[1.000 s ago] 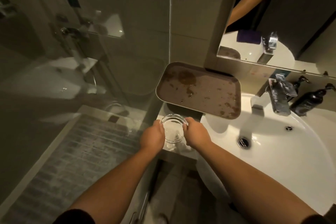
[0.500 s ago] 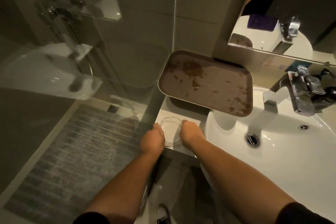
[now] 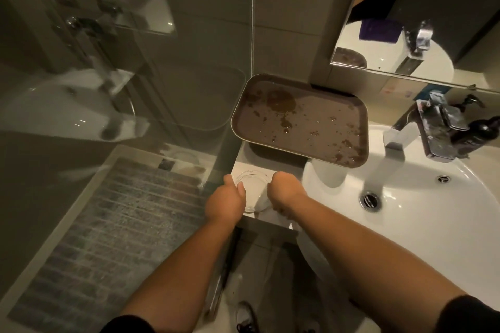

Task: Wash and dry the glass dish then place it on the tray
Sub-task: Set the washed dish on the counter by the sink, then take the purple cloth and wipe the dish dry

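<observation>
1. We've got the glass dish held between both hands, low over the white counter ledge just left of the sink. Can't really tell whether it's actually resting on the ledge or a hair above it.
2. Our left hand is curled round the dish's left rim, thumb up near the top edge.
3. Our right hand is curled on the right rim, knuckles facing up. The fingers underneath are hidden, so we can't see exactly how they wrap it, but the hand is clearly gripping the dish.
4. The dish is clear and round with a thick rim. It's pretty washed out against the white ledge, so wet or dry is anyone's guess.
5. The brown tray sits just behind the dish, at the back of the counter against the wall, with its right end hanging over the sink's rim. Its surface is covered in droplets and little puddles.
6. The dish isn't on the tray; it's in front of the tray's near edge.
7. Off to the right there's the chrome faucet over the basin, the drain below it, and a dark pump bottle beside the faucet.
8. On the left we see a glass shower partition and a grey mat on the floor.
</observation>
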Motion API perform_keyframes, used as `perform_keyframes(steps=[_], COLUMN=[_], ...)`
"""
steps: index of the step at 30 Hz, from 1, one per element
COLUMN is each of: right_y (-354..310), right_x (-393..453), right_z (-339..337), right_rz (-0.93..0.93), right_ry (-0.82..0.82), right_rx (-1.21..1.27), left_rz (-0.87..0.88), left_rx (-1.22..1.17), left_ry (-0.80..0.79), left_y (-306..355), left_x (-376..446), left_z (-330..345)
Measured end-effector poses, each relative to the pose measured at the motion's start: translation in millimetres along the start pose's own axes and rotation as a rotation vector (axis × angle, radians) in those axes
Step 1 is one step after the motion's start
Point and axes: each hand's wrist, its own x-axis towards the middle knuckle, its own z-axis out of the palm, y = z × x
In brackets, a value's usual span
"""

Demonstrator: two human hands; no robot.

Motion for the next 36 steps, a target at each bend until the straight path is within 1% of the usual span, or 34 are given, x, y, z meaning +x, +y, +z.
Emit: perform_keyframes(steps=[4,6,9,13,16,19,22,25,27,31,33,36], right_y=[33,54,89,147,189,226,253,274,285,294,298,302], right_x=[-24,-43,-76,-125,-154,-175,-190,-205,-216,-232,-234,-233], right_z=[-23,-34,-46,-46,-39,-27,-16,-3,5,16,22,31], right_rz=[-0.021,-0.056,-0.092,-0.124,-0.083,-0.041,-0.068,-0.102,-0.159,-0.393,-0.469,-0.503], right_ry=[0.209,0.300,0.366,0.430,0.399,0.312,0.240,0.191,0.149,0.028,0.047,0.150], right_rx=[0.045,0.024,-0.028,-0.158,-0.187,-0.186,-0.182,-0.103,-0.066,-0.050,-0.112,-0.134], left_rz=[0.110,0.238,0.472,0.702,0.812,0.912,0.977,1.084,1.131,1.170,1.150,1.128], left_rx=[0.110,0.157,0.206,0.246,0.247,0.309,0.310,0.318,0.316,0.353,0.351,0.367], left_ry=[0.029,0.068,0.091,0.018,-0.040,-0.114,-0.183,-0.212,-0.233,-0.309,-0.330,-0.275], left_y=[11,21,38,70,95,113,132,147,154,159,158,156], left_x=[-18,-29,-48,-75,-98,-119,-140,-163,-176,-190,-194,-199], left_z=[-21,-29,-35,-28,-16,4,20,35,40,48,51,56])
